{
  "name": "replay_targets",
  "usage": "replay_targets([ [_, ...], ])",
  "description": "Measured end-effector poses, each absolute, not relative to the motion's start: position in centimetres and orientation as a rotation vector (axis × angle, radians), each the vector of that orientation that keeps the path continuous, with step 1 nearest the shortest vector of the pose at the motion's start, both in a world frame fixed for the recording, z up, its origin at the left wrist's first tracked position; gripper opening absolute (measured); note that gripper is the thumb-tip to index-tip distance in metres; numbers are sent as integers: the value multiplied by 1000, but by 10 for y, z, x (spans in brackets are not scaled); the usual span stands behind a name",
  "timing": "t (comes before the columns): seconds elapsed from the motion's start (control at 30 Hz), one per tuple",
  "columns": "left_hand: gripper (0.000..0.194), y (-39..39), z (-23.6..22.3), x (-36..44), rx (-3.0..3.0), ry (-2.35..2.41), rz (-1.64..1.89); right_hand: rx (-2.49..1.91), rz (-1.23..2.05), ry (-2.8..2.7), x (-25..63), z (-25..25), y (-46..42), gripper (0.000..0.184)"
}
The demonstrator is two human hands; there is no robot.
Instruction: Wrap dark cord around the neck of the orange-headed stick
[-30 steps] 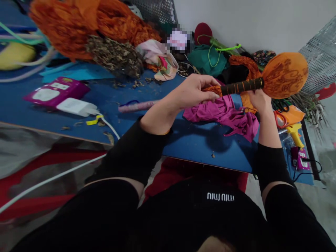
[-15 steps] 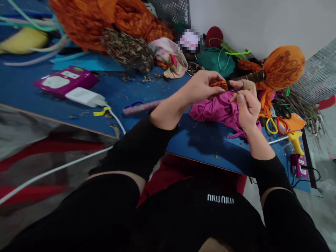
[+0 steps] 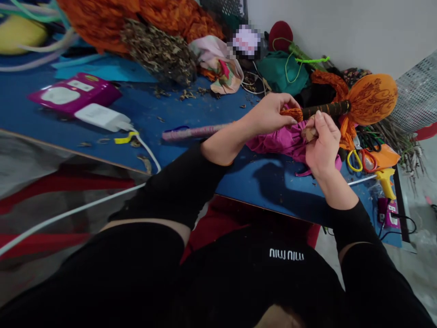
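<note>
My left hand (image 3: 271, 110) is closed round the near end of a dark stick (image 3: 329, 108), where a strip of orange cloth (image 3: 292, 113) covers it. The stick lies sideways, and at its far end is a rounded, patterned orange cloth head (image 3: 373, 99). Just below the shaft, my right hand (image 3: 322, 143) is closed in a pinch. Something small and brownish shows at its fingertips, too unclear to name. Crumpled magenta cloth (image 3: 285, 143) lies on the blue table (image 3: 273, 182) beneath both hands.
Scissors with yellow and red handles (image 3: 355, 161) and a yellow glue gun (image 3: 386, 182) lie at right. A purple power strip (image 3: 77, 93) with a white plug stands at left. Behind are orange fabric (image 3: 143, 23), dried plant matter (image 3: 159, 50) and teal cloth (image 3: 283, 73).
My right hand has drawn slightly down and away from the stick, uncovering more of the shaft. The left hand still holds the end. The view has shifted slightly.
</note>
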State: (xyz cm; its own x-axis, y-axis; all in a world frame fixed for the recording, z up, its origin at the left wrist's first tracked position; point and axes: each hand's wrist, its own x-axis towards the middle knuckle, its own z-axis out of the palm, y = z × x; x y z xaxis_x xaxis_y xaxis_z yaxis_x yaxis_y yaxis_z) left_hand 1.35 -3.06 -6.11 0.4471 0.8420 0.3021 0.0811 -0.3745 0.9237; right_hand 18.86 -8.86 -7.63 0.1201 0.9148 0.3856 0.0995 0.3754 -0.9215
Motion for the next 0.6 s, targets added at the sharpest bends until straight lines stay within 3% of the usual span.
replay_targets([
  [0.37,21,-34,-65,16,2038,999,932,-981,590,-1543,178,-63,-99,60],
  [0.6,16,-37,-63,17,2141,1010,781,-912,48,-1878,207,-24,-97,57],
])
